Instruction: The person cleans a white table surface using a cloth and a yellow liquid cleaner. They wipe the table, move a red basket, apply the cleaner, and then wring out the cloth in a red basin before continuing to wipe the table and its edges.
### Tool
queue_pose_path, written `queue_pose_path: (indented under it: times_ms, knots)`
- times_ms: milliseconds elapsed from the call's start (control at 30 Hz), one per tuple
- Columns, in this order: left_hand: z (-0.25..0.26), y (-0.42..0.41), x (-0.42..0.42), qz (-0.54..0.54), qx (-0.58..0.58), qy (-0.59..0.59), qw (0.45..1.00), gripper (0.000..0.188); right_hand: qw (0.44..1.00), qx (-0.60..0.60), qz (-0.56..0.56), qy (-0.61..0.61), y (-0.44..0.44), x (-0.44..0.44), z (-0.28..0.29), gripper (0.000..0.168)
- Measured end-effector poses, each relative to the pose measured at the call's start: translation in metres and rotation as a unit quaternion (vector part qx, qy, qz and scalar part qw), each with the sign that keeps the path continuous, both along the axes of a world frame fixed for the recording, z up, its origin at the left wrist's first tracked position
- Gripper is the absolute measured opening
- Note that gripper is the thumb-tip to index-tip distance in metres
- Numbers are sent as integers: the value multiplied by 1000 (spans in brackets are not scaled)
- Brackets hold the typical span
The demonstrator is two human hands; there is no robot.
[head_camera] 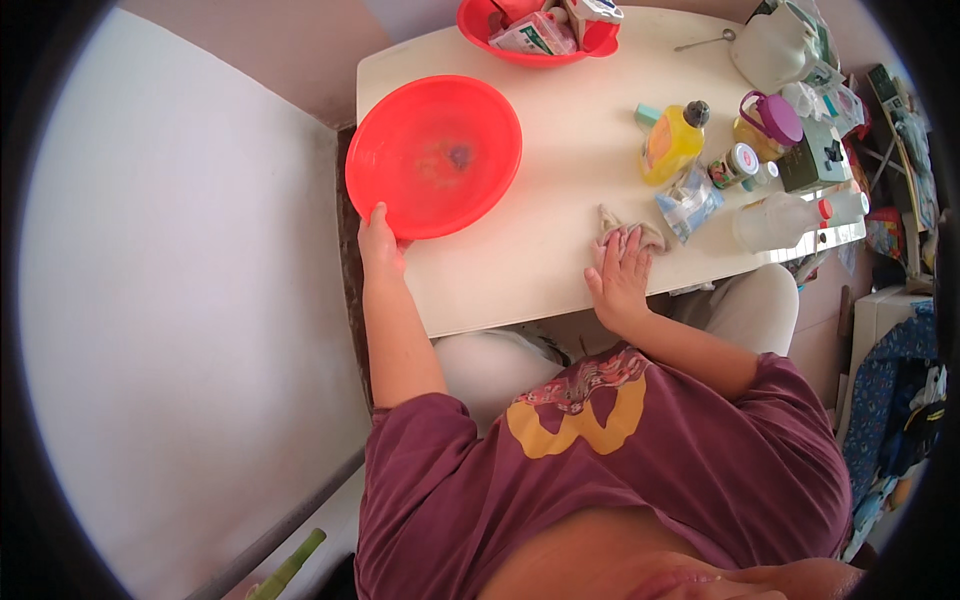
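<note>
My left hand (381, 238) grips the near left rim of a red plastic basin (405, 187), thumb on top of the rim and fingers underneath. The basin looks wet inside, with a blurred dark patch at its bottom. To the right, my right hand (621, 281) lies palm down on a crumpled beige cloth (609, 220) near the table's front edge. Its fingers are stretched out over the cloth, the thumb apart from them. A blue and clear plastic packet (690, 202) lies just beyond the cloth, beside a yellow bottle with a black cap (670, 146).
Both hands are over a cream table (517, 277). A second red basin (517, 58) at the back holds packets. On the right stand a purple-lidded jug (776, 120), small jars (731, 166), a dark green box (814, 157), red-capped bottle (776, 223) and white pitcher (772, 52). A wall (187, 225) borders the left.
</note>
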State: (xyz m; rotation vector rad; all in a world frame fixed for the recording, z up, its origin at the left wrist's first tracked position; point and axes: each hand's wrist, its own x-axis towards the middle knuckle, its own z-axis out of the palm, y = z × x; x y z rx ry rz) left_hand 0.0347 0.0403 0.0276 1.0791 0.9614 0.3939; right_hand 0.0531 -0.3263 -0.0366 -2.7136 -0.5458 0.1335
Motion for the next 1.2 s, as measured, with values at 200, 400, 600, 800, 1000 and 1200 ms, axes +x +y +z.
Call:
queue_pose_path:
  times_ms: [200,400,600,800,1000,1200]
  knots:
    - [-21,-77,-4,164,507,93,841,56,995,26,-39,-86,42,89,-21,74]
    - [-6,-166,-1,-166,706,-158,670,35,983,30,-80,-164,89,182,-46,70]
    - [-45,-167,45,-306,644,20,701,43,918,94,-230,-309,117,296,-65,51]
    - [-57,-160,50,-304,616,90,722,47,994,26,-104,-23,124,313,-17,55]
    - [-67,-154,60,-322,590,82,736,50,992,-10,113,-63,116,275,-18,49]
    - [-64,-149,62,-248,563,-49,786,55,949,-22,310,-56,83,166,3,49]
